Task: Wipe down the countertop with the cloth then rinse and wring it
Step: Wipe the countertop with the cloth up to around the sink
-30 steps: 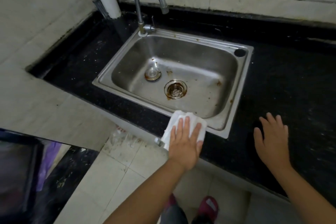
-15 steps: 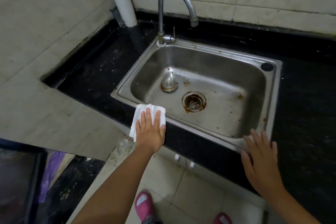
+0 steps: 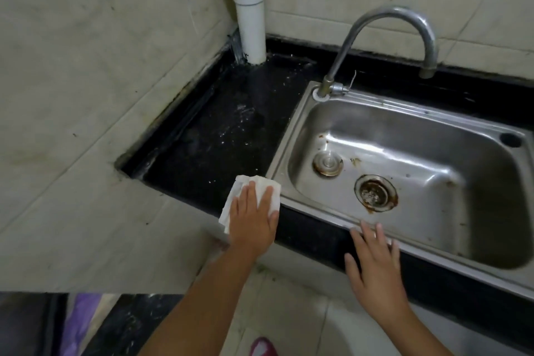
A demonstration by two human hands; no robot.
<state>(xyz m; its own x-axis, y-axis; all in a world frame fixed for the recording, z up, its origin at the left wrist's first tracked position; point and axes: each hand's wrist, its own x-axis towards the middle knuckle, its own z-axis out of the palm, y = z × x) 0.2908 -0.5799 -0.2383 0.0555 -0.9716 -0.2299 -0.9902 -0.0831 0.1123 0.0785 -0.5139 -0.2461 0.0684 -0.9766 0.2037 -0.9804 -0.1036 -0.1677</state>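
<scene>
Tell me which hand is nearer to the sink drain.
Right. The right hand rests flat on the sink's front rim, just in front of the drain. The left hand presses the cloth on the countertop, left of the sink.

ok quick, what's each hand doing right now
Left hand: open, flat fingers pressing the cloth on the countertop.
Right hand: open, holding nothing, resting at the sink edge.
</scene>
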